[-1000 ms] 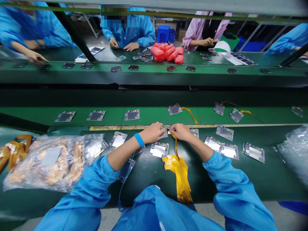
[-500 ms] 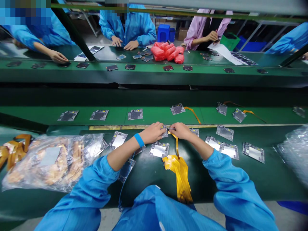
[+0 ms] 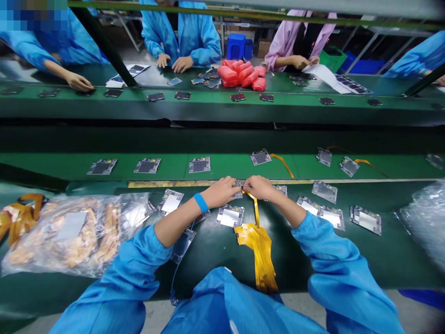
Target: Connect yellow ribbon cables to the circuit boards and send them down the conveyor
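A small circuit board [image 3: 238, 191] is between my hands near the bench's far edge. My left hand [image 3: 224, 191], a blue band on its wrist, grips that board from the left side. From the right, my right hand [image 3: 257, 187] pinches an orange flex cable [image 3: 256, 208] at the board's edge. The cable hangs down toward a fanned stack of orange flex cables [image 3: 261, 257]. Just below my left hand lies another circuit board [image 3: 230, 216] with a silver plate. My fingers hide the spot where cable and board meet.
Several boards [image 3: 331, 218] lie to the right, beside bubble wrap [image 3: 426, 218]. A clear bag of flex cables [image 3: 74, 234] lies at left. Beyond the bench a green belt [image 3: 170, 168] carries boards, some with cables. Co-workers sit across, near red bundles [image 3: 239, 74].
Boards on the near belt have shifted slightly right; those on the far belt have shifted left. My hands stay at nearly the same place on the board and cable.
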{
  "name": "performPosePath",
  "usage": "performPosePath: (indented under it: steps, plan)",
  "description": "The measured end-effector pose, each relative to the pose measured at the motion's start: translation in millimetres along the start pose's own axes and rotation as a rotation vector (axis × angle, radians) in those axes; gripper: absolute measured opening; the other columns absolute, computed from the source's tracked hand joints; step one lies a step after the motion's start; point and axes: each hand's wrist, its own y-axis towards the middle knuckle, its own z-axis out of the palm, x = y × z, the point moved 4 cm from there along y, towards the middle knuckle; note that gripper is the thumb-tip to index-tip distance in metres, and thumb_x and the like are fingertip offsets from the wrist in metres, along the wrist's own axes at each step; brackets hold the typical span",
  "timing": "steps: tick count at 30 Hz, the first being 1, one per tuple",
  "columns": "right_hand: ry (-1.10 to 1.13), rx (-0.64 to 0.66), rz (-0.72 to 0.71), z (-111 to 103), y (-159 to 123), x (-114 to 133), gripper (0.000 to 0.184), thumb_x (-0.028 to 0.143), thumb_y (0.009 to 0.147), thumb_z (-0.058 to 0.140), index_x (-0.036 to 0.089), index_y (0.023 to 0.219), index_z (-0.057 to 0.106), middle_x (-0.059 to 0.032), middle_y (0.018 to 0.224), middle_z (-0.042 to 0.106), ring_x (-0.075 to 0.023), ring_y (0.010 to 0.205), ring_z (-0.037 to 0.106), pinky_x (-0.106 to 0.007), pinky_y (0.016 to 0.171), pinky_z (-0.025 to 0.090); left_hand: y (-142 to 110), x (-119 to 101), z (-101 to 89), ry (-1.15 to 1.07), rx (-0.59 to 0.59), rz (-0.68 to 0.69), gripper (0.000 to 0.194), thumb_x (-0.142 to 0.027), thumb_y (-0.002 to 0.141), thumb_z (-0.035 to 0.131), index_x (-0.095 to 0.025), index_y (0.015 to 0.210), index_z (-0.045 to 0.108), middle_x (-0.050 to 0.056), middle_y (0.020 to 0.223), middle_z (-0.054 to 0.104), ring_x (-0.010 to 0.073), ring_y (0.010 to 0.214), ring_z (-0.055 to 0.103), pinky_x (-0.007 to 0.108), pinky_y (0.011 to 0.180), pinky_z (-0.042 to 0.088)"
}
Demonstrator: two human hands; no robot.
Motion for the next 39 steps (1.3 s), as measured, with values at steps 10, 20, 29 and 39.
performPosePath:
  steps: [10, 20, 29, 39]
  plan:
    - [-0.019, -0.008, 0.016, 1, -1, 1, 0.021, 0.031, 0.096, 0.064, 0.027, 0.104, 0.083, -0.0097, 0.108, 0.080, -0.0268, 0.104, 0.073, -0.029, 0.079, 0.047, 1, -4, -0.5, 0.029, 0.003, 0.036, 0.039, -0.029, 0.101, 0.059, -0.032, 0.140, 0.061, 0.013, 0.122, 0.056, 0.0293, 0.111, 0.052, 0.041, 0.095, 0.045]
    - [-0.044, -0.177, -0.122, 6, -9, -6, 0.042, 0.044, 0.109, 0.041, 0.024, 0.105, 0.078, -0.0101, 0.112, 0.076, -0.0244, 0.101, 0.071, -0.029, 0.078, 0.044, 2, -5, -0.5, -0.005, -0.014, 0.017, 0.036, -0.024, 0.101, 0.055, -0.032, 0.135, 0.066, 0.013, 0.116, 0.057, 0.0288, 0.107, 0.053, 0.042, 0.094, 0.045]
    - [0.007, -0.136, -0.204, 9, -5, 0, 0.014, 0.026, 0.101, 0.059, 0.024, 0.103, 0.072, -0.0026, 0.111, 0.077, -0.0208, 0.098, 0.070, -0.027, 0.074, 0.040, 3, -6, -1.5, 0.016, 0.003, 0.019, 0.037, -0.024, 0.102, 0.052, -0.032, 0.136, 0.065, 0.014, 0.115, 0.057, 0.0295, 0.108, 0.053, 0.042, 0.093, 0.046]
    - [-0.076, -0.143, -0.191, 12, -10, -3, 0.019, 0.030, 0.104, 0.055, 0.023, 0.107, 0.072, -0.0061, 0.115, 0.075, -0.0219, 0.099, 0.070, -0.027, 0.075, 0.041, 2, -6, -2.4, 0.030, 0.013, 0.007, 0.037, -0.026, 0.102, 0.053, -0.034, 0.136, 0.065, 0.015, 0.119, 0.057, 0.0309, 0.109, 0.053, 0.043, 0.091, 0.046]
